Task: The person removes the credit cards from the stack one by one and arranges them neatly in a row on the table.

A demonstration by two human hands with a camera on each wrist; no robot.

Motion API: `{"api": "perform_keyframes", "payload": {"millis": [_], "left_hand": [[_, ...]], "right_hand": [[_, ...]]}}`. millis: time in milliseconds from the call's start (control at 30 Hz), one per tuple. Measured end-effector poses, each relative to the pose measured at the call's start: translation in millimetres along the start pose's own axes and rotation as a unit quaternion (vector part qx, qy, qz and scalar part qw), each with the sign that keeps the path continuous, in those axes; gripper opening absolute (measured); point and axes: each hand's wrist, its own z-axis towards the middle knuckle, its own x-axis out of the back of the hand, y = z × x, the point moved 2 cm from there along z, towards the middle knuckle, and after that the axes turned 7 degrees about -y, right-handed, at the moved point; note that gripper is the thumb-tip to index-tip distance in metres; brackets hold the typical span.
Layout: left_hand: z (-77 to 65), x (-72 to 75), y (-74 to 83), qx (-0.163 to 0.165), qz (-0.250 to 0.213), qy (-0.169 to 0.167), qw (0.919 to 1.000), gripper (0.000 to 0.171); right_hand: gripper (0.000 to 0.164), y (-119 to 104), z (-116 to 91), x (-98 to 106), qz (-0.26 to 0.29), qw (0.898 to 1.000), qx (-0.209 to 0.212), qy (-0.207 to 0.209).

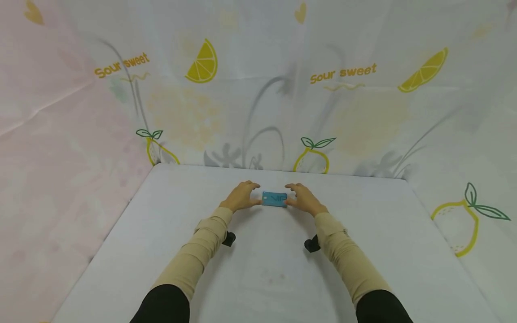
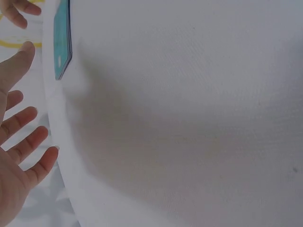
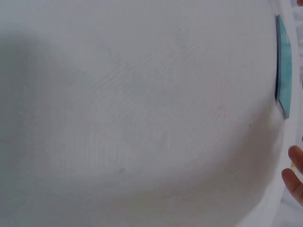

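Observation:
A blue card (image 1: 274, 199) marked "VIP" lies flat on the white table; its side looks thick and layered in the left wrist view (image 2: 61, 40) and the right wrist view. At its left end is my left hand (image 1: 241, 196), thumb pointing at the card and fingers spread apart. My right hand (image 1: 304, 200) mirrors it at the other end, with the thumb tip overlapping the card's right edge in the head view. Neither hand has its fingers curled around the card. Only a few right fingertips (image 3: 296, 177) show in the right wrist view.
The white table (image 1: 266, 278) runs back to a printed curtain (image 1: 258, 89) with lemons and lettering. A pink-tinted curtain side (image 1: 60, 179) borders the left. Black wrist-worn pieces (image 1: 229, 239) hang under both beige sleeves (image 1: 202, 244).

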Motion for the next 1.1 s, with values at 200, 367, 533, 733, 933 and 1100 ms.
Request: {"api": "perform_keyframes", "payload": {"millis": [200, 367, 533, 733, 933, 1100], "left_hand": [[9.3, -7.0, -3.1, 0.036, 0.018, -0.036, 0.9985, 0.058], [19.3, -12.0, 0.2, 0.065, 0.033, -0.07, 0.9949, 0.063], [29.1, -18.3, -0.5, 0.111, 0.051, -0.107, 0.9867, 0.073], [38.1, -20.4, -1.9, 0.139, 0.072, -0.115, 0.981, 0.075], [40.5, -19.8, 1.3, 0.146, 0.081, -0.112, 0.9797, 0.069], [42.5, -21.7, 5.5, 0.141, 0.089, -0.118, 0.979, 0.067]], "right_hand": [[0.064, 0.1, 6.3, -3.0, -0.007, 0.999, -0.027, -0.039], [0.066, -1.4, 11.7, -4.6, -0.009, 0.998, -0.03, -0.048], [0.066, 0.0, 18.1, -7.8, 0.001, 0.996, -0.059, -0.068], [0.057, -1.1, 26.0, -9.0, -0.011, 0.994, -0.07, -0.077], [0.053, 0.2, 32.9, -10.0, -0.011, 0.993, -0.085, -0.086], [0.053, 0.0, 34.0, -9.4, -0.004, 0.991, -0.103, -0.087]]}}
